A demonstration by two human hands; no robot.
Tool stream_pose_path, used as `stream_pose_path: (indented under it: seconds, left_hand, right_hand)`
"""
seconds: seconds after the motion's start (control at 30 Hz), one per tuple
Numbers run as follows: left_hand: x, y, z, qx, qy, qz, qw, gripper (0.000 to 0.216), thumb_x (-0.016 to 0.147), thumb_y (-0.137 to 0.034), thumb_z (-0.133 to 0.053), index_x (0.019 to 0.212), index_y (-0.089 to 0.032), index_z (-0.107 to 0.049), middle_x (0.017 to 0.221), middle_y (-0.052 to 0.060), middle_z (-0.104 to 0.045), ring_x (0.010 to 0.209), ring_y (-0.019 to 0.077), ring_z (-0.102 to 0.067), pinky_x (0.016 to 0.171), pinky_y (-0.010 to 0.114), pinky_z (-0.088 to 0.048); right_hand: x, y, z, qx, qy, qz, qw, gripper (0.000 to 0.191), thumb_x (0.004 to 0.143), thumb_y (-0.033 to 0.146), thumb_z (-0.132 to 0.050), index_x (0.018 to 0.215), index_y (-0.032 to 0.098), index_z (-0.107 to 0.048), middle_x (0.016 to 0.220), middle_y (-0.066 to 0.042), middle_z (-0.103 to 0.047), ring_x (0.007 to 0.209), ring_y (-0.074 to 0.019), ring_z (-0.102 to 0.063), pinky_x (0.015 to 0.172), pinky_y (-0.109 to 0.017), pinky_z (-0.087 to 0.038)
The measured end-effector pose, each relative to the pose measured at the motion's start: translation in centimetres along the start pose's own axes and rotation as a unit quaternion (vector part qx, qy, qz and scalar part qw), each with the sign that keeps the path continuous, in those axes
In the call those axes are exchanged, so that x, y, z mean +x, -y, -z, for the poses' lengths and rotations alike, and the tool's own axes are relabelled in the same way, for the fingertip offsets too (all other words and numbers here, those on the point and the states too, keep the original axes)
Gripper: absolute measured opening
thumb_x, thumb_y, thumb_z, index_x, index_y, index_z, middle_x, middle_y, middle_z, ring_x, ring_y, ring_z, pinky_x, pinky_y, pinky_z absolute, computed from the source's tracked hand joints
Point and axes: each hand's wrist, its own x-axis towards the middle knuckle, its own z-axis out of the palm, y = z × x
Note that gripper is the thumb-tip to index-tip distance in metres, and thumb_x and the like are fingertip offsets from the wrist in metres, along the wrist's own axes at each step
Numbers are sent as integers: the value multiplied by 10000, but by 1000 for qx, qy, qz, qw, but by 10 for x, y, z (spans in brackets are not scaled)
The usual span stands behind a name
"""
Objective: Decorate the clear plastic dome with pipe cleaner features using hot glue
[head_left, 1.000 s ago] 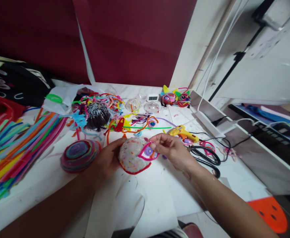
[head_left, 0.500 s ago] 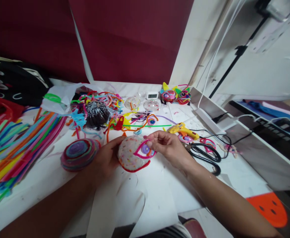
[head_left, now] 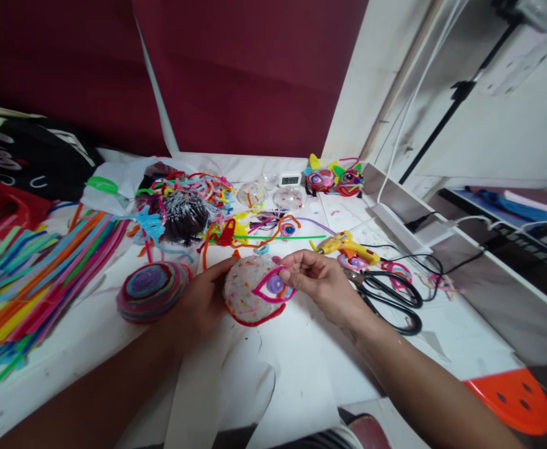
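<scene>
My left hand [head_left: 202, 299] grips a speckled dome [head_left: 245, 294] edged with red pipe cleaner, holding it just above the white table [head_left: 301, 368]. My right hand [head_left: 317, 280] pinches a pink eye-shaped pipe-cleaner piece [head_left: 273, 288] with a purple centre against the dome's right side. Both hands are closed on what they hold.
A spiral pipe-cleaner disc [head_left: 151, 290] lies left of my left hand. Bundled pipe cleaners [head_left: 30, 280] cover the far left. A yellow glue gun [head_left: 348, 246] and black scissors [head_left: 395, 302] lie right of my right hand. Loose craft pieces [head_left: 193, 206] and finished figures [head_left: 332, 178] sit at the back. An orange stool [head_left: 516, 399] stands lower right.
The hands, dome and eye piece stay together in the same grip. The view has shifted slightly; nothing was let go or picked up.
</scene>
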Motion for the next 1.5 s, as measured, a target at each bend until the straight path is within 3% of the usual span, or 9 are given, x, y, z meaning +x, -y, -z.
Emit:
stream_pose_path:
  seconds: [0.17,0.43,0.73,0.9,1.1,1.27,1.5]
  left_hand:
    - [0,1,1,0,25,0,1000,199,890,-136,-512,872,-111,-709,796,67,-756,712,186,-697,708,279,-572]
    - [3,3,2,7,34,-5,999,199,882,-179,-521,869,-137,-715,823,83,-760,702,200,-701,701,298,-581]
    - [1,3,-3,-5,9,-14,1000,231,880,-127,-477,880,-122,-708,805,78,-758,708,195,-699,691,288,-570]
    - [2,3,-1,-11,4,-7,1000,224,876,-127,-480,881,-125,-703,809,82,-758,710,201,-702,694,298,-574]
    - [3,3,0,-23,3,-5,1000,207,876,-115,-488,854,-137,-693,754,47,-747,695,184,-697,705,274,-568]
    - [4,5,-1,-26,0,-28,999,156,865,-127,-514,858,-123,-670,732,45,-717,653,174,-673,676,290,-567]
    - [3,13,0,-20,3,-120,993,101,868,-106,-535,842,-174,-605,761,-19,-647,670,114,-626,626,222,-517]
  right_hand:
    - [-1,0,-1,5,-1,5,1000,332,611,403,-853,770,178,-669,658,26,-633,599,-94,-557,630,-247,-458]
    - [-3,1,-3,-11,-9,14,1000,333,633,416,-836,789,175,-667,667,23,-618,599,-101,-540,595,-246,-434]
    - [-4,0,-5,-18,-19,20,999,313,629,380,-842,771,181,-646,646,31,-596,594,-107,-518,589,-250,-415]
    - [-5,-3,-4,-81,-47,45,995,310,690,433,-791,807,189,-639,797,-8,-605,706,-135,-534,641,-271,-420]
    - [-3,-6,-6,-10,-10,15,1000,369,682,450,-795,822,185,-580,712,26,-589,646,-113,-544,610,-251,-423]
    - [0,-12,-6,40,-20,19,999,343,694,418,-793,832,183,-583,666,53,-559,583,-81,-498,564,-225,-389]
    - [1,-15,-4,100,-38,3,994,361,642,320,-848,863,182,-599,691,52,-595,599,-65,-514,560,-196,-387]
